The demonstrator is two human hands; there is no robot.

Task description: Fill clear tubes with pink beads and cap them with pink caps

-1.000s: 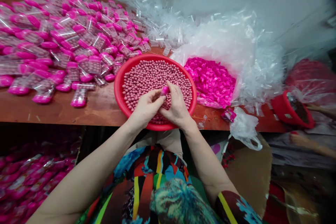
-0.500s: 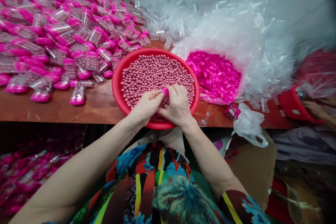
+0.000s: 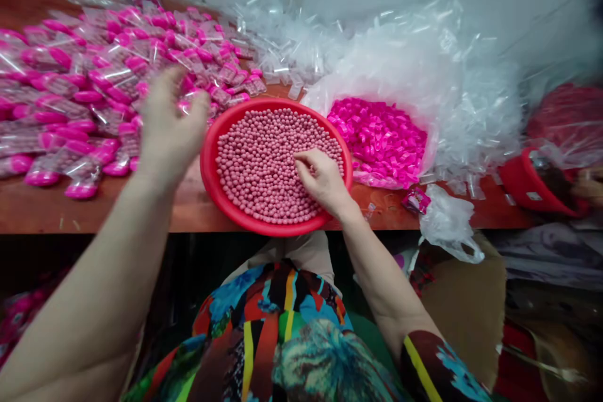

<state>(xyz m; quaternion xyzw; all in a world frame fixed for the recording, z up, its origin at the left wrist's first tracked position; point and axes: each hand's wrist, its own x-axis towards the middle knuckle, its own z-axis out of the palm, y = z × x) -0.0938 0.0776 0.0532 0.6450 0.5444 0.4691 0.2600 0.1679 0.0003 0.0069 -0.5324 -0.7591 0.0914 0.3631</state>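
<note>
My left hand [image 3: 172, 125] is raised over the near right side of a heap of small clear containers with bright pink caps [image 3: 108, 85], filled with pinkish balls. It is smeared by motion, but thumb and fingers stand apart and nothing shows between them. My right hand [image 3: 323, 181] hangs over the right part of a red basin [image 3: 210, 179] full of dusty-pink balls [image 3: 264, 166]. Its fingers are curled, with thumb and forefinger tips close together just above the balls. Whatever they pinch, if anything, is hidden.
Right of the basin, a plastic bag holds bright pink caps [image 3: 377, 141]. Clear empty containers [image 3: 292, 44] lie heaped behind. A small white bag [image 3: 447, 223] droops over the table's front edge. Far right, another person's hand [image 3: 588, 187] is at a red bucket [image 3: 522, 185].
My hands were together over the basin, around a pink-capped piece. The left has swung left and up to the heap and opened. The right has stayed over the balls, and the piece is out of it.
</note>
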